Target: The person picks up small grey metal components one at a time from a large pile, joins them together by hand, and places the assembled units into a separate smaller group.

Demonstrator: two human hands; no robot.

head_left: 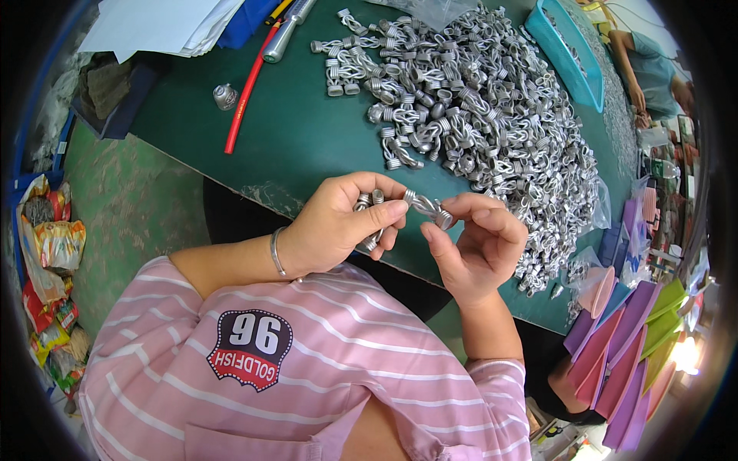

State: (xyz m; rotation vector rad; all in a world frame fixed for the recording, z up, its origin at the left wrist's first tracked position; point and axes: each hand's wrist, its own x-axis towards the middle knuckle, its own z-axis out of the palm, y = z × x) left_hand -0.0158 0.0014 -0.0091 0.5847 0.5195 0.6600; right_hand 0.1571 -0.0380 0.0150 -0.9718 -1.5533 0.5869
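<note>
My left hand (327, 223) is closed round several small silver metal fittings (370, 201), which poke out between its fingers. From its thumb and index finger a twisted silver metal fitting (425, 205) with ribbed ends reaches across to my right hand (488, 250). The right thumb and fingertips are at the fitting's other end, pinching it. Both hands are just over the near edge of the green table (300, 165). Beyond them spreads a large heap of similar looped metal fittings (492, 100).
A red pencil (244, 96), a silver metal tool (284, 34) and a single metal piece (224, 97) lie at the upper left. A turquoise basket (573, 65) stands behind the heap. Colourful plastic bins (626, 338) are at right. Another person (649, 69) sits at the far right.
</note>
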